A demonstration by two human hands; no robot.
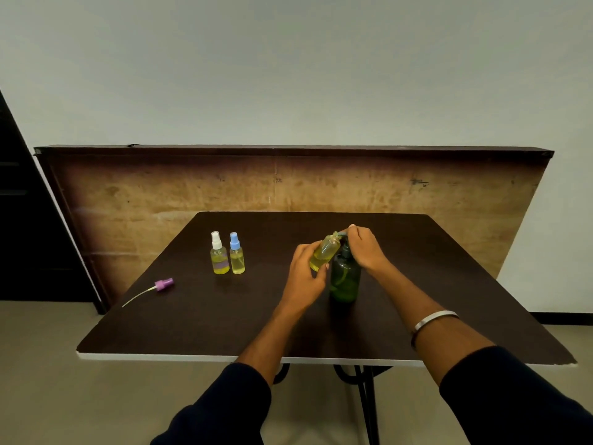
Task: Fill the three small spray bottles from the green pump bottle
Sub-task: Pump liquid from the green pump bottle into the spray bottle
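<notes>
Dark table [199, 316]; our left hand [305, 277] grips the uncapped third spray bottle [324, 252], tilted at the green pump bottle [345, 277] spout; right hand [365, 248] curled over the pump. We judge: press slowly, keep mouth under spout

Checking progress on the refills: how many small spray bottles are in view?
3: the white-capped bottle and the blue-capped bottle stand side by side on the table's left; the uncapped bottle is tilted in the left hand at the green pump bottle.

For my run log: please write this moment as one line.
left hand: holds uncapped spray bottle, tilted | right hand: on green pump bottle | capped bottles: two
</notes>
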